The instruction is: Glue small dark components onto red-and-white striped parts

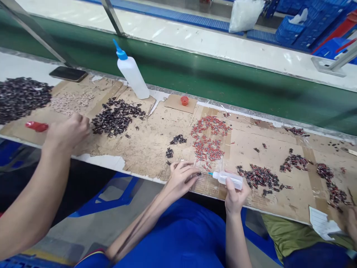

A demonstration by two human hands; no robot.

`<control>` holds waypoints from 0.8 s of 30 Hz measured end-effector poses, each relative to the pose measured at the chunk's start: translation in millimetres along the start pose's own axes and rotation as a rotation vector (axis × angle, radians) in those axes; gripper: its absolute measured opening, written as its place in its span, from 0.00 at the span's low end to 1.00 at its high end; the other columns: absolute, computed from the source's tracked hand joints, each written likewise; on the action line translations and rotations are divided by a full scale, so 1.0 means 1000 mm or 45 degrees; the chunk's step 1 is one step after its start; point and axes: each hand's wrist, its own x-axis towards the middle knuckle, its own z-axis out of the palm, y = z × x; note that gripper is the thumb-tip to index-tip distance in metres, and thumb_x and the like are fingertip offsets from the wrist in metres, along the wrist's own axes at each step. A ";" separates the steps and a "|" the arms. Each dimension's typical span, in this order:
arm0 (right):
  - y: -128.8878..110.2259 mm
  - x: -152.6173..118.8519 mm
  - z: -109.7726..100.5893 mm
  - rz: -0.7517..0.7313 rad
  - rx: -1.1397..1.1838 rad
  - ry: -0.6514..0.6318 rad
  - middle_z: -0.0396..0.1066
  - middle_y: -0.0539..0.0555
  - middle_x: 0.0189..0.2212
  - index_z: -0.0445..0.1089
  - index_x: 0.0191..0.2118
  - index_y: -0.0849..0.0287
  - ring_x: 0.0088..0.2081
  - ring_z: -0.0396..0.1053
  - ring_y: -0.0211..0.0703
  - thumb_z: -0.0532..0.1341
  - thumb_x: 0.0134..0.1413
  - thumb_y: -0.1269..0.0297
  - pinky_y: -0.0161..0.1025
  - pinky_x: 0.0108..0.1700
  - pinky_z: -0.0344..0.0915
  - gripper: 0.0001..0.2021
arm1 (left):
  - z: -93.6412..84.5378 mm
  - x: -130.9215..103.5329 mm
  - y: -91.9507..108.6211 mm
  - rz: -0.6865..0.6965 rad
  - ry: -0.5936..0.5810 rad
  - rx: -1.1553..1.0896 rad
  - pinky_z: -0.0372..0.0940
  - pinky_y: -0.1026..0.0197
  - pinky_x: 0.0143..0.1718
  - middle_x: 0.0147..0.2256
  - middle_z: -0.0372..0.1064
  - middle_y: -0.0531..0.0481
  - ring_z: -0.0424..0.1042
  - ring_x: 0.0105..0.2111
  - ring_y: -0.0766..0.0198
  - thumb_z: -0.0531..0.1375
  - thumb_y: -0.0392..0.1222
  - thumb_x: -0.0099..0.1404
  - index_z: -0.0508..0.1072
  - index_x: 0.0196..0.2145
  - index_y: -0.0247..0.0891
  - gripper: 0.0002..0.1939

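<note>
At the table's front edge my left hand (pixel 182 176) pinches a small black part (pixel 198 174) between thumb and fingers. To its right, my right hand (pixel 236 193) is closed around a small translucent bottle (pixel 230 179), whose thin blue tip points left toward the black part, a short gap away. Small red parts (pixel 208 149) lie scattered just beyond both hands. Right of the bottle is a pile of black-and-red pieces (pixel 262 176). Small clusters of black parts (pixel 178 139) lie beyond my left hand.
A tall white bottle (pixel 135 76) stands at the back, near a red cup (pixel 184 100) on cardboard. At left, a co-worker's hand (pixel 68 130) is beside a black pile (pixel 114 117) and a phone (pixel 68 73). Another person's hand (pixel 350 219) is at far right.
</note>
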 end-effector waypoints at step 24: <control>-0.005 -0.003 0.008 -0.153 -0.400 -0.114 0.76 0.53 0.22 0.76 0.28 0.61 0.23 0.72 0.43 0.64 0.52 0.57 0.37 0.28 0.67 0.12 | 0.000 0.008 0.006 -0.245 -0.072 -0.155 0.52 0.48 0.53 0.38 0.79 0.52 0.74 0.41 0.60 0.61 0.39 0.64 0.77 0.37 0.46 0.05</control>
